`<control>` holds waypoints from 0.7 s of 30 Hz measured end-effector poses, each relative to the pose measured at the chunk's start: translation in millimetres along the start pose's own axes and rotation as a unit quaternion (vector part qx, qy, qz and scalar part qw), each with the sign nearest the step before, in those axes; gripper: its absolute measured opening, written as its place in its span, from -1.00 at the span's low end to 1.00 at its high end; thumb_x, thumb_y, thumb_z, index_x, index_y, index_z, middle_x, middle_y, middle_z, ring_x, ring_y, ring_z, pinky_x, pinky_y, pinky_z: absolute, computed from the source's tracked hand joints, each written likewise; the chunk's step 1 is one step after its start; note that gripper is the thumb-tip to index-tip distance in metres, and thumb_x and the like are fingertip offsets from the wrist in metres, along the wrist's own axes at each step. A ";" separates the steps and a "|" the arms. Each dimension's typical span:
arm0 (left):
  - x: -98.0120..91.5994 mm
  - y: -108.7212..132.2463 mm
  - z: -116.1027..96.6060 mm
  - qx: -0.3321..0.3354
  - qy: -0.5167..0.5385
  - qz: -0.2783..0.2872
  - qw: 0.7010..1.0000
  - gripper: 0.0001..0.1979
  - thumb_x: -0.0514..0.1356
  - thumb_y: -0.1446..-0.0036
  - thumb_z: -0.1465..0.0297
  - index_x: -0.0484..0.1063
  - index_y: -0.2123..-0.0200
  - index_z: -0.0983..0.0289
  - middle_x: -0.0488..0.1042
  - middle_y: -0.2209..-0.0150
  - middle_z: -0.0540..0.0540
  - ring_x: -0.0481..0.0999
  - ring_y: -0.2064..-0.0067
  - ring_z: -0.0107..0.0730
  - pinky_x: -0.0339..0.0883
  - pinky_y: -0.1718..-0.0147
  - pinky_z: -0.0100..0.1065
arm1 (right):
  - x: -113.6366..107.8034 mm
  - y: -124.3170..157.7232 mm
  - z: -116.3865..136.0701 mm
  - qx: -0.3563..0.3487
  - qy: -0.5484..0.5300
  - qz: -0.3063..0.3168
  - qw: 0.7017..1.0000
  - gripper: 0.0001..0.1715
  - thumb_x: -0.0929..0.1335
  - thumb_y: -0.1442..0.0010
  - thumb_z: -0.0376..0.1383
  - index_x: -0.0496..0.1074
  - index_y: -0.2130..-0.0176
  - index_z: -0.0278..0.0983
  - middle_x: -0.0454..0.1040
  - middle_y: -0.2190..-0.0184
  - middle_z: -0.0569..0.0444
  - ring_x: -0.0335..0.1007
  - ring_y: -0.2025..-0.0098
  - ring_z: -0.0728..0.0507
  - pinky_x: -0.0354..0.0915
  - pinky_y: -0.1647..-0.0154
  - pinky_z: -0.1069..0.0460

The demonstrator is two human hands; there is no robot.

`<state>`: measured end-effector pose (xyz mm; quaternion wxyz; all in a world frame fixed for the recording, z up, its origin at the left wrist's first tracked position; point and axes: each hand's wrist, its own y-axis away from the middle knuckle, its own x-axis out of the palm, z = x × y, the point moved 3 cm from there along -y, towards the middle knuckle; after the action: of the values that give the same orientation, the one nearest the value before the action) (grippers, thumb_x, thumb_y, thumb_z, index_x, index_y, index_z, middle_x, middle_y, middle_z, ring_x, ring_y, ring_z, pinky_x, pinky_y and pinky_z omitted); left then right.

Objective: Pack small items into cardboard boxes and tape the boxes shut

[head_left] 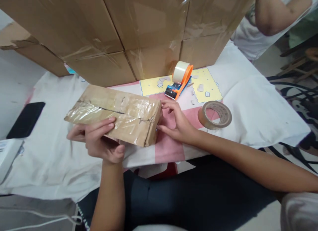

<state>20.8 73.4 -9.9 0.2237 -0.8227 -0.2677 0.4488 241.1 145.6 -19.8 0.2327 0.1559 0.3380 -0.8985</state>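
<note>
Left hand [99, 140] nearest, forearm rising from lap, fingers curled over near long edge of taped cardboard box [116, 114], thumb beneath, gripping it. Right hand [177, 123] reaches in from right, fingers spread, tips pressing box's right end (not closed around anything). Box tilted, held between both hands above cloth-covered table [250, 108]. Just right of right hand: brown tape roll [215, 115]. Further back: orange tape dispenser [179, 80]. Behind: stacked large cartons [139, 28].

Orange tape dispenser [181, 80], brown tape roll [215, 115], black phone [26, 120], stacked cardboard boxes [124, 32] behind.
</note>
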 end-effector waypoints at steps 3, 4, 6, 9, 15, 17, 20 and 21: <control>1.9 15.9 -19.5 -0.006 -0.002 -0.022 1.000 -0.41 0.30 -0.08 0.05 0.28 -0.10 0.17 0.32 -0.21 0.22 0.04 -0.36 0.19 -0.23 -0.30 0.34 | 4.4 0.7 -4.6 0.026 -0.058 0.012 0.998 -0.29 0.43 -0.21 -0.24 0.06 -0.22 -0.16 0.28 -0.15 -0.15 0.28 -0.20 -0.28 0.32 -0.13 -0.19; 3.1 22.1 -26.0 0.001 -0.007 -0.030 1.000 -0.35 0.33 -0.04 0.06 0.24 -0.13 0.16 0.26 -0.25 0.23 0.00 -0.38 0.20 -0.24 -0.31 0.34 | 5.1 0.6 -5.0 0.032 -0.070 0.011 0.997 -0.24 0.43 -0.21 -0.24 0.03 -0.25 -0.16 0.27 -0.17 -0.15 0.28 -0.21 -0.27 0.32 -0.12 -0.19; 6.0 33.1 -37.9 0.037 -0.019 -0.057 0.998 -0.20 0.38 0.04 0.06 0.14 -0.20 0.14 0.14 -0.30 0.24 -0.10 -0.42 0.22 -0.27 -0.33 0.33 | 5.6 -0.6 -3.7 0.036 -0.075 0.014 0.996 -0.20 0.44 -0.20 -0.25 0.03 -0.27 -0.16 0.27 -0.19 -0.15 0.30 -0.20 -0.28 0.33 -0.11 -0.19; 11.9 42.5 -51.3 0.103 -0.038 -0.115 0.987 0.02 0.45 0.16 0.11 -0.03 -0.27 0.13 -0.02 -0.35 0.28 -0.21 -0.44 0.22 -0.31 -0.35 0.33 | 4.3 -3.8 0.5 0.035 -0.055 0.025 0.998 -0.32 0.45 -0.19 -0.25 0.16 -0.21 -0.19 0.35 -0.08 -0.11 0.33 -0.10 -0.27 0.35 -0.06 -0.19; 19.9 41.1 -63.2 0.072 -0.033 -0.142 0.987 -0.06 0.42 0.15 0.33 -0.08 -0.20 0.14 -0.07 -0.34 0.32 -0.20 -0.46 0.18 -0.38 -0.35 0.37 | 0.6 -6.9 2.9 0.045 -0.058 0.018 0.997 -0.57 0.46 -0.17 -0.30 0.29 0.01 -0.22 0.39 0.09 -0.02 0.34 0.04 -0.20 0.36 0.05 -0.11; 19.1 39.7 -65.9 0.062 -0.020 -0.139 0.988 -0.13 0.40 0.14 0.37 -0.05 -0.16 0.14 -0.04 -0.31 0.31 -0.17 -0.46 0.15 -0.41 -0.36 0.36 | 0.2 -6.9 2.9 0.052 -0.062 0.013 0.997 -0.65 0.45 -0.19 -0.33 0.30 0.07 -0.22 0.39 0.13 0.01 0.34 0.08 -0.18 0.35 0.08 -0.09; 17.9 38.7 -67.6 0.045 0.003 -0.127 0.991 -0.20 0.37 0.10 0.40 -0.03 -0.12 0.13 -0.04 -0.31 0.31 -0.19 -0.47 0.13 -0.44 -0.36 0.34 | -0.2 -6.9 3.7 0.053 -0.061 0.005 0.997 -0.72 0.43 -0.20 -0.36 0.30 0.12 -0.22 0.39 0.16 0.03 0.33 0.12 -0.16 0.34 0.10 -0.07; 17.7 38.7 -67.6 0.040 0.009 -0.123 0.992 -0.22 0.36 0.09 0.40 -0.04 -0.11 0.13 -0.05 -0.32 0.31 -0.23 -0.47 0.12 -0.44 -0.36 0.34 | -0.6 -7.0 3.9 0.052 -0.061 0.002 0.997 -0.73 0.43 -0.20 -0.36 0.30 0.14 -0.22 0.39 0.17 0.03 0.33 0.13 -0.15 0.33 0.10 -0.07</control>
<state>96.2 46.9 -10.8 0.3118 -0.7780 -0.3465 0.4211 237.5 147.8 -13.0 0.2459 0.1131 0.2755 -0.9224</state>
